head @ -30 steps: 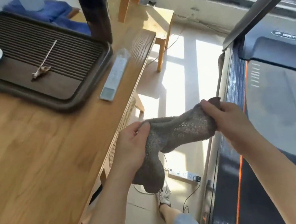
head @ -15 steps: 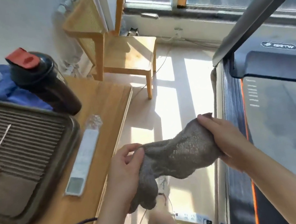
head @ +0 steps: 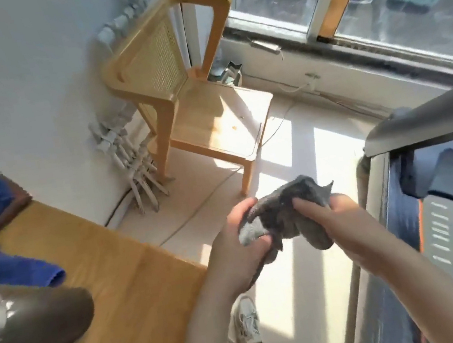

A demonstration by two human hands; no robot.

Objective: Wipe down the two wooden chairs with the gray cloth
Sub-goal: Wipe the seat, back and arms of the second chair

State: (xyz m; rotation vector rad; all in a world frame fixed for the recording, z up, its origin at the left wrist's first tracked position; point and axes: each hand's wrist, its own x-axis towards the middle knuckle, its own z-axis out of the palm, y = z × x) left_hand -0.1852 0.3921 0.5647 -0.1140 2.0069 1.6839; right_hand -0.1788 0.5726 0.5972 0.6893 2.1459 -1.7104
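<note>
I hold the gray cloth (head: 284,215) bunched in front of me, over the floor. My left hand (head: 239,245) grips its near left part and my right hand (head: 333,223) grips its right part, thumb on top. A light wooden chair (head: 212,120) with a cane back stands ahead in the corner by the window, its seat bare and sunlit with a small spot on it. Only one chair is in view. The cloth is well short of the chair.
A wooden table (head: 110,265) runs along my left with a dark bottle (head: 28,327) and a blue cloth (head: 3,257) on it. A treadmill (head: 450,240) fills the right side. White pipes (head: 130,162) and cables lie along the wall and floor by the chair.
My view has lifted and moved forward toward the chair, which is now larger. My hands have drawn closer together, gathering the cloth into a tighter bunch.
</note>
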